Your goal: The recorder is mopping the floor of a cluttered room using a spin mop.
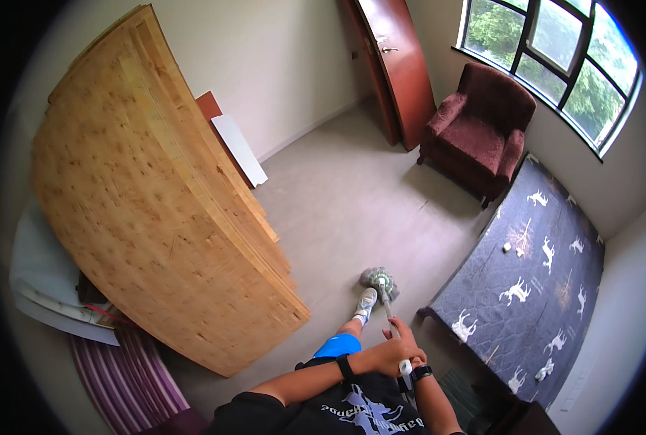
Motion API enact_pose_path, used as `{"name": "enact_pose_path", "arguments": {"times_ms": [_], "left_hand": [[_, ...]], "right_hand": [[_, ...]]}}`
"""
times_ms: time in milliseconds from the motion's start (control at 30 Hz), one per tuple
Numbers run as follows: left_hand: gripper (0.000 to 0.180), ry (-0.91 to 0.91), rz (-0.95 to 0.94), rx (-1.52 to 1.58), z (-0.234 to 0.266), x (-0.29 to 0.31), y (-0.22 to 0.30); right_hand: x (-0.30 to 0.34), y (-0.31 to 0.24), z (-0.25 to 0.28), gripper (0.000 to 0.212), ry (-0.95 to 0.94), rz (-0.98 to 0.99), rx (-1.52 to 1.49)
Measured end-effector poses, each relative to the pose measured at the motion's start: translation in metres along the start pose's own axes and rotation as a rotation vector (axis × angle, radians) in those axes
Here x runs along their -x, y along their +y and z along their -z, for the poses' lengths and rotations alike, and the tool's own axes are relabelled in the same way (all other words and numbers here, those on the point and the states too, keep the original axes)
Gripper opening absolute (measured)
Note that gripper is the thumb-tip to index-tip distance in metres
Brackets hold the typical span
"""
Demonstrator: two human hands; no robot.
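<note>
A mop (388, 304) with a pale handle slants down from my hands to the floor. Its green and grey mop head (374, 278) rests beside my shoe (365, 304). My left hand (389, 355), below a black wristband, is closed around the upper handle, close to the white end (405, 367). Farther down the shaft, my right hand (404, 335) holds the handle with its fingers partly extended; a dark watch (422, 372) is on that wrist. My forearms cross near the handle top, and the left hand hides part of the right.
Large wooden boards (141, 188) lean on the left, beside a white panel (239, 148). Red-brown door panels (402, 72) stand at the back wall. A maroon armchair (479, 134) sits under the window. A bed-like surface with a dark patterned cover (526, 290) lies right; striped purple fabric (123, 377) lies lower left.
</note>
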State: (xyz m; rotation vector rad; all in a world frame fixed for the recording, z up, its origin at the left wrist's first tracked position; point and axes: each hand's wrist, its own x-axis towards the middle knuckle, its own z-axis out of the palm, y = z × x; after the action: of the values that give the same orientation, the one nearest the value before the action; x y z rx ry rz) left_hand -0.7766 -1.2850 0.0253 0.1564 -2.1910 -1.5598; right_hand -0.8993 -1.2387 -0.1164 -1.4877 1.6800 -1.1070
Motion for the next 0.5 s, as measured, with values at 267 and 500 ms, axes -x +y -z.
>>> {"name": "enact_pose_path", "arguments": {"times_ms": [267, 500], "left_hand": [[0.028, 0.399, -0.255, -0.147, 0.091, -0.104, -0.059], [0.017, -0.004, 0.094, -0.090, 0.154, -0.147, -0.152]], "right_hand": [[-0.140, 0.058, 0.037, 0.044, -0.074, -0.094, -0.122], [-0.267, 0.087, 0.064, 0.040, -0.546, -0.153, 0.184]]}}
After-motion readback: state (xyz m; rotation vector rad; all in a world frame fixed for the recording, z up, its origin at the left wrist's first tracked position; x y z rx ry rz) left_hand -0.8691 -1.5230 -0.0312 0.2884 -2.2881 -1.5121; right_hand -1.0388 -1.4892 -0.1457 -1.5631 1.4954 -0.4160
